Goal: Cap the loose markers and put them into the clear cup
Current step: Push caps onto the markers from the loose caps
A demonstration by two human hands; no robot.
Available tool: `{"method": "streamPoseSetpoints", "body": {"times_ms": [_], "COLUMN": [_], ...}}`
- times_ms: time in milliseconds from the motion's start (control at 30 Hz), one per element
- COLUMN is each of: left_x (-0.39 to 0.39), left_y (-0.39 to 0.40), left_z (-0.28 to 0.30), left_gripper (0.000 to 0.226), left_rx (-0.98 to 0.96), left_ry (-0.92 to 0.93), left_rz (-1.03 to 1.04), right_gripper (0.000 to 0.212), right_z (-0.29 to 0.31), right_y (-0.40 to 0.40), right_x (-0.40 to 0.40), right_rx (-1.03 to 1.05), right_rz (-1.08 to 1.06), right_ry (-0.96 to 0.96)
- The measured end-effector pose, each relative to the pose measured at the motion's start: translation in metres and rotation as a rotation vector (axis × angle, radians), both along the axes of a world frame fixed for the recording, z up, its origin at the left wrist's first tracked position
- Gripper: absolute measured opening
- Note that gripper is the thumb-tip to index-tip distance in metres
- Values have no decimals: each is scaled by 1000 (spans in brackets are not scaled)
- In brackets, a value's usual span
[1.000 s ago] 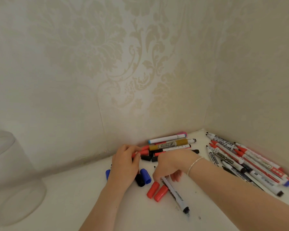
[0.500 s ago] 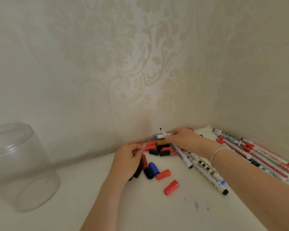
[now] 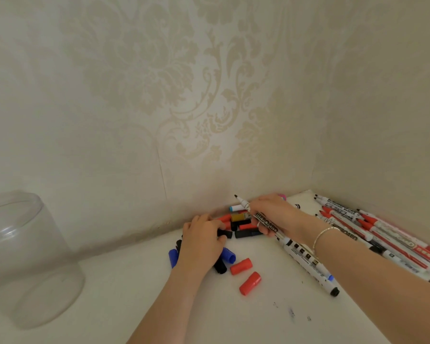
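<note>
My right hand (image 3: 274,213) grips an uncapped black whiteboard marker (image 3: 263,220), its tip pointing up and left toward the wall. My left hand (image 3: 202,240) rests over a heap of loose caps and pinches a black cap (image 3: 225,233) at its fingertips. Two red caps (image 3: 241,266) (image 3: 250,283), a blue cap (image 3: 228,254) and a black cap (image 3: 220,267) lie just right of that hand. Another blue cap (image 3: 173,258) shows at its left. The clear cup (image 3: 23,256) stands at the far left, upright.
Several uncapped markers (image 3: 372,232) lie in a pile along the right wall. Two more markers (image 3: 308,263) lie under my right forearm. More markers and caps (image 3: 241,217) sit in the corner by the wallpapered wall. Ink specks (image 3: 291,312) mark the white tabletop near the front.
My right hand has lifted a black marker from the table up toward the corner. My left hand has closed on a black cap. The view has shifted left, showing more of the cup.
</note>
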State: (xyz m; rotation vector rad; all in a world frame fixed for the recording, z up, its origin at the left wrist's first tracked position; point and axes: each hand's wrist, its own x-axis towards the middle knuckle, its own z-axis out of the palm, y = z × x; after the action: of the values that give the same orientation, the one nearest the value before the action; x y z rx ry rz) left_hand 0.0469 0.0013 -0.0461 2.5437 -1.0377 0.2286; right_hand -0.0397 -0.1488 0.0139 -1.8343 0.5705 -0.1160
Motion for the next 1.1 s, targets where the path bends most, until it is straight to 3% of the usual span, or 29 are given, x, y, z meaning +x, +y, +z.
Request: {"method": "streamPoseSetpoints", "body": {"times_ms": [167,267,400,733,1000,1100], "left_x": [5,8,10,11,7,6], "left_y": [-2,-3,1,6,6,6], "left_z": [10,14,19,23,26,26], "left_gripper": [19,10,24,28,27,25], "left_rx": [-29,-305,-568,-674,-640,-712], "left_ry": [21,229,416,445,408,494], "left_rz": [-6,-9,-66,-134,-129,-91], "right_gripper": [16,16,21,17,17,17], "right_z": [-2,0,8,9,9,9], "right_y": [4,4,2,8,7,7], "right_x": [2,1,-5,-4,-2,-1], "right_rx": [-28,-16,-71,-450,-526,-514], "right_rz": [8,-25,16,97,84,62], "right_ry": [-33,-118,-175,-122,-82,-122]}}
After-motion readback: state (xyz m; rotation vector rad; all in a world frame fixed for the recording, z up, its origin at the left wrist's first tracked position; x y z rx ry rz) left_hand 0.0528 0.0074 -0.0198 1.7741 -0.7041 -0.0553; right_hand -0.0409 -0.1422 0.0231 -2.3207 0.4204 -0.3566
